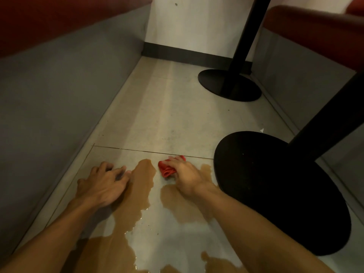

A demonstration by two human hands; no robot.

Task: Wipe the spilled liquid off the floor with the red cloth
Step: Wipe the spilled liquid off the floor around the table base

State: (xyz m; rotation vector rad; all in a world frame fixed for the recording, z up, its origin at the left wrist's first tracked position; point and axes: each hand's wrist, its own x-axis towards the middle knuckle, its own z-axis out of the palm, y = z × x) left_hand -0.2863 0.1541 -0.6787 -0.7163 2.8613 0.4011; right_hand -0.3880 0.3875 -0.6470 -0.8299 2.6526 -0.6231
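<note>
Between the two far tongues of the spill, at its twelve o'clock end, sits the small bunched red cloth point(167, 170), pressed to the pale tiled floor point(173, 123) under the right hand point(186, 175). That hand's fingers are curled over the top of the wad, so the cloth is gripped and pushed down at once. Only its nine o'clock edge and a sliver at the fingertips show, and the thumb is hidden. The thin brown liquid point(142, 186) spreads from there toward six o'clock in glossy pools under both forearms. It reaches nearly to the round black metal table base point(275, 194) at three o'clock of the hand.

The cloth looks light, soft and floppy. Once soaked it will likely grow heavier, drip, and slide easily on the slick tile. The best hold is probably a whole-hand one over the bunched middle with the palm bearing down. A corner pinch would let the cloth unfold and smear.

At nine o'clock of the spill the left hand point(102, 184) holds nothing. Its fingers are spread and only slightly bent, resting on the tile at the puddle's edge, seemingly bracing the body.
</note>
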